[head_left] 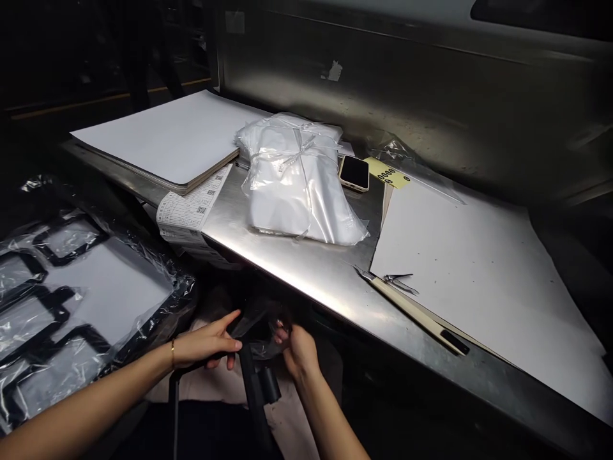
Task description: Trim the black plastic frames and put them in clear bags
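Note:
Over my lap, my left hand [211, 343] grips the upper end of a black plastic frame-like part [253, 396], its index finger stretched out and the other fingers curled under. A short black cylinder [269, 384] stands out from the side of that part. A thin clear plastic bag [261, 322] lies between my hands, over the far end of the part. To the right, my right hand [299, 350] is closed with its fingertips pinching the bag's edge. Dark shadow hides part of the bag and the lower part of the black piece.
On the metal table [287, 271] lie a tied stack of clear bags [297, 185], a phone [354, 172], a white board stack [167, 137], printed labels [189, 207], a craft knife [412, 310], nippers [401, 283] and a large white sheet [469, 255]. At left, a plastic-lined box [119, 281] holds bagged black frames.

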`<state>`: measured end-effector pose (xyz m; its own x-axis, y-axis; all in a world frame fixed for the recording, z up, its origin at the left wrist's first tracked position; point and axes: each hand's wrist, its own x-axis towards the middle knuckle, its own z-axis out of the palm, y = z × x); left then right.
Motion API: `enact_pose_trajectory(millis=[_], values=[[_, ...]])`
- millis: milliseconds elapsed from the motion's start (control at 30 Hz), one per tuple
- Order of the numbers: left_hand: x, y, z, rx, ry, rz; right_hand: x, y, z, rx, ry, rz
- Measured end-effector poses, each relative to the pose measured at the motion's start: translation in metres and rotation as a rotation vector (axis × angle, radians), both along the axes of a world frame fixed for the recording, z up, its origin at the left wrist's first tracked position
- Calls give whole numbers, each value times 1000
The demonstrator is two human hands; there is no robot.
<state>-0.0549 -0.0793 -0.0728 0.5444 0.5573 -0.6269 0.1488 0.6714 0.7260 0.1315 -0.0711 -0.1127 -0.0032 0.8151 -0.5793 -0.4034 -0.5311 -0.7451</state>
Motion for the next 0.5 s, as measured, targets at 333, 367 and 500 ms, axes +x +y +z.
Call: enact_pose_trajectory(millis=[333,367,500], values=[[5,7,-18,-35,61,-22,24,-13,56,272,-404,502],[1,4,-18,-29,88,4,28,-23,56,304,-474,518],[-14,-10,-15,-29,152,46,27,-80,46,377,-600,594]])
